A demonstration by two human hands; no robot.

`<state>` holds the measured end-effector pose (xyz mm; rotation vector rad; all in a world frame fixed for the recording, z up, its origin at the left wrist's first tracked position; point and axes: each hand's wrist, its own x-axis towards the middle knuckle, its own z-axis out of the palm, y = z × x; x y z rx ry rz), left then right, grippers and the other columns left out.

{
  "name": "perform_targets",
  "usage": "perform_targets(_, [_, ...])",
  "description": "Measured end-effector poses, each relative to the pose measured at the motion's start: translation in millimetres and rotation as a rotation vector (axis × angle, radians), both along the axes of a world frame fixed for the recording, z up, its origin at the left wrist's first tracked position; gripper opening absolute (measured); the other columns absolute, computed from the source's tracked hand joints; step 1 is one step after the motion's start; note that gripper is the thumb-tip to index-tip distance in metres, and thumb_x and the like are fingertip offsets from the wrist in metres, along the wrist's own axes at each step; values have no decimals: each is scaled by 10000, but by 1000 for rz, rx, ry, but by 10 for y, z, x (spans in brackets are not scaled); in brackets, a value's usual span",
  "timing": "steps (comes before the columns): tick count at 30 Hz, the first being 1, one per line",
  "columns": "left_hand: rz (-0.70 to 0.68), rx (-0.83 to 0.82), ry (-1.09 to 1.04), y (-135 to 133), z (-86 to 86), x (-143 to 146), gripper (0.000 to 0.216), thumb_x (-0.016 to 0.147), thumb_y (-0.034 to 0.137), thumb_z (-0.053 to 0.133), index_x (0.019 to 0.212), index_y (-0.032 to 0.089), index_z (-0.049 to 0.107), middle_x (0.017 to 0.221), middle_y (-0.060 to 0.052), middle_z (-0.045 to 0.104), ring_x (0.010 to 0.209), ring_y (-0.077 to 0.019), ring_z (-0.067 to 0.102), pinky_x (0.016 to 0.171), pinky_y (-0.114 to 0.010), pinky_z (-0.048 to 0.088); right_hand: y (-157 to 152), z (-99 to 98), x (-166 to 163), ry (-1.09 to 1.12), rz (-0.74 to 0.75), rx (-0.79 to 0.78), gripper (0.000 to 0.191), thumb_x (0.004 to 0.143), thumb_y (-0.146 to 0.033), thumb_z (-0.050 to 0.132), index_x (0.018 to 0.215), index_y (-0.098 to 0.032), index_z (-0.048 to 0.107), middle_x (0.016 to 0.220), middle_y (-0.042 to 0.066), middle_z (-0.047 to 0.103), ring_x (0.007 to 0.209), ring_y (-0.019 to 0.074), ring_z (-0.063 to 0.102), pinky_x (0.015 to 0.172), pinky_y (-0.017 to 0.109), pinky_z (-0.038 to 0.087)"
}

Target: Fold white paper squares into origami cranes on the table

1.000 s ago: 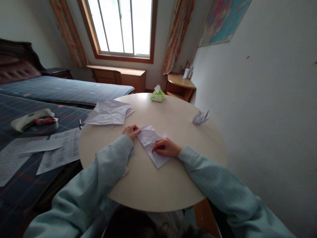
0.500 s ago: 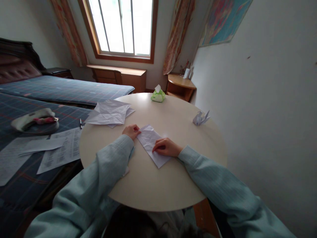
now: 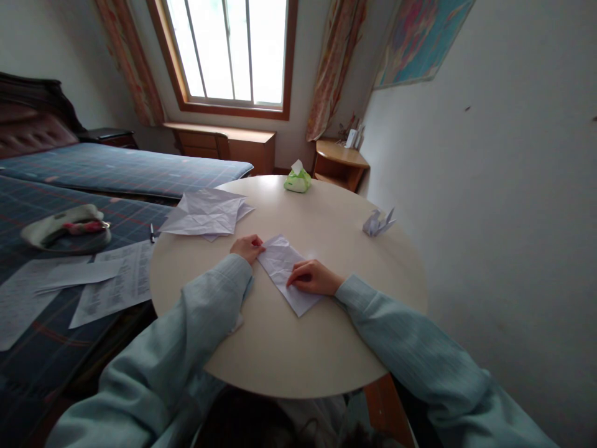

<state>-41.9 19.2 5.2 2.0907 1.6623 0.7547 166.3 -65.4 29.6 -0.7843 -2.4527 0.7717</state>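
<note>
A creased, folded sheet of white paper lies flat on the round white table, slanting from upper left to lower right. My left hand pinches its upper left edge between thumb and fingers. Over the paper's right part rests my right hand, its fingers curled together with the tips pressing on the surface. The palm hides some of the paper's right edge. Behind my left hand are several larger creased white sheets. A folded paper crane stands toward the right side of the table.
A green tissue pack sits at the table's far edge. To the left, a bed with a plaid cover holds printed sheets, a pen and a pale pouch. A wall runs along the right.
</note>
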Motion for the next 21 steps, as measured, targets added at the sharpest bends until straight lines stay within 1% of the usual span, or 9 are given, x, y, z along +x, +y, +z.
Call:
perform_targets(3, [-8,10,71,-12,17,14,76,621,233,566,679,185,557,810,-20,619,767,-157,554,718,-272,429,-1,6,-3,1,0,-3,177,696,-149,484,760,-107,644,642,16,507,514,49,428,478,160,347])
perform_targets(6, [-47,146,178,-62,41,58,249,631,165,542,880,176,553,994,-60,574,937,-194,502,820,-319,396,-1,8,-6,-3,-1,2,176,696,-147,483,756,-105,644,643,17,511,518,51,434,482,161,349])
perform_targets(9, [-259,296,259,-130,56,124,478,652,46,428,1094,226,456,1224,-11,424,1126,-167,360,936,-327,304,3,2,-5,-2,1,9,174,696,-145,482,756,-113,642,651,16,521,526,51,438,494,161,355])
perform_targets(11, [-429,261,332,-164,64,168,524,667,5,344,1117,255,442,1222,22,431,1137,-129,354,948,-302,287,6,-5,-4,3,5,8,173,695,-141,480,753,-118,641,648,14,522,530,51,440,498,161,358])
perform_targets(13, [-518,185,398,-187,78,206,509,682,10,319,1101,262,463,1197,32,460,1115,-118,386,928,-276,309,10,-10,-4,10,9,3,172,693,-137,479,748,-116,641,640,14,520,528,53,440,495,161,357])
perform_targets(15, [-495,149,438,-210,106,243,475,696,33,326,1077,271,480,1179,38,477,1081,-122,423,892,-260,342,12,-13,-4,16,11,-2,172,690,-132,479,745,-114,641,637,15,520,529,54,441,492,162,355])
perform_targets(17, [-408,158,469,-245,142,292,422,721,69,333,1051,280,491,1135,37,511,1001,-126,484,826,-247,387,12,-13,-6,20,12,-7,171,686,-128,479,743,-117,641,644,16,524,535,56,444,495,163,357])
perform_targets(19, [-331,200,520,-291,177,352,326,766,148,330,1008,267,513,1036,7,562,892,-142,535,753,-262,419,11,-12,-8,22,10,-11,173,683,-124,479,743,-117,641,650,18,528,540,58,447,499,165,359])
perform_targets(21, [-324,275,563,-340,196,414,278,791,237,331,995,240,520,961,-28,574,875,-167,532,741,-290,419,9,-11,-8,22,2,-15,173,680,-121,478,740,-114,640,656,21,534,535,57,445,495,166,357])
